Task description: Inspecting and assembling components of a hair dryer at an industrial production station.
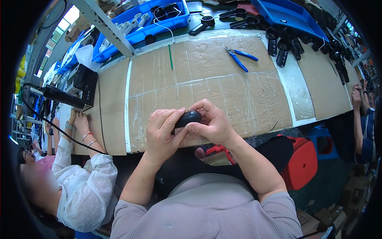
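Between my two hands, just above the near edge of the cardboard-covered bench (pixel 191 97), is a smooth, rounded black part (pixel 188 118). My left hand (pixel 164 129) grips it from the left with bent fingers. From the right, my right hand (pixel 211 122) pinches it between thumb and fingers. The underside of the part is hidden by my fingers, so its exact kind does not show. Farther off on the cardboard lie blue-handled cutting pliers (pixel 240 59), their handles spread. A thin green stick (pixel 170 57) lies to their left.
Black handheld fans (pixel 283 51) lie along the far right. Blue trays (pixel 292 20) stand at the back; the left tray (pixel 137 34) holds white parts and cables. A black box-shaped device (pixel 82 87) stands left, beside a co-worker's hands (pixel 82 123). A red stool (pixel 300 163) is right of me.
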Available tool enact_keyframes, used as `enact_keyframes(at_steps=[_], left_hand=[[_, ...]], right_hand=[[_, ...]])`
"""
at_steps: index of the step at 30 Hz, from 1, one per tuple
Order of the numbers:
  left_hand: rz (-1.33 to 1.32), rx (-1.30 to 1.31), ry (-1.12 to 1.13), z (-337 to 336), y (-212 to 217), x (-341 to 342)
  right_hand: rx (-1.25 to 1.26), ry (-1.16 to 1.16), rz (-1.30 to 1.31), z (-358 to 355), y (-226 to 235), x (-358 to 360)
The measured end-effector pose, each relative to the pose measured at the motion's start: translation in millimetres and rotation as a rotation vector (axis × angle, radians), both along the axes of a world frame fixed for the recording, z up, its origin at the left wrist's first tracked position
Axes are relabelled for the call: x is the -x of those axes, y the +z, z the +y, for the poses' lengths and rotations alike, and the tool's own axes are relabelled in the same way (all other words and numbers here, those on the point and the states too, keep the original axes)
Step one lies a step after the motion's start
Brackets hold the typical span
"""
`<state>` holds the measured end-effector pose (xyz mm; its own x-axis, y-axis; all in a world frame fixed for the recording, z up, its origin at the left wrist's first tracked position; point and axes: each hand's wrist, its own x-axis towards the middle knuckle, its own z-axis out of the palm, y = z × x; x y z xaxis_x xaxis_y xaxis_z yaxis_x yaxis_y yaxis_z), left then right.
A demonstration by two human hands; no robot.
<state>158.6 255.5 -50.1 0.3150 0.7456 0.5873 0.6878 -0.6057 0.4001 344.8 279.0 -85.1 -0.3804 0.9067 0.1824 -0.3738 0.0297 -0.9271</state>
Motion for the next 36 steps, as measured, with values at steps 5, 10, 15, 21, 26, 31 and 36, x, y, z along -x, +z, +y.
enact_keyframes(at_steps=[5, 10, 15, 21, 26, 31, 36], left_hand=[[-0.014, -0.058, 0.014, -4, -3, -2], [-0.028, -0.088, 0.035, -7, -4, -3], [-0.033, -0.095, 0.023, -8, -5, -2], [-0.032, -0.099, -0.009, -7, -7, 0], [-0.020, -0.123, -0.029, -7, -6, -1], [0.011, -0.138, -0.028, -8, -4, -3], [0.041, -0.138, -0.011, -9, -4, -5]], right_hand=[[-0.025, 0.059, 0.028, 1, 2, -1], [-0.025, 0.126, 0.066, 3, -1, -4], [0.123, 0.243, 0.139, 5, 2, -9], [0.236, 0.366, 0.237, 12, -2, -13], [0.284, 0.423, 0.276, 16, -3, -15], [0.262, 0.412, 0.271, 16, -5, -12], [0.217, 0.363, 0.216, 13, -6, -12]])
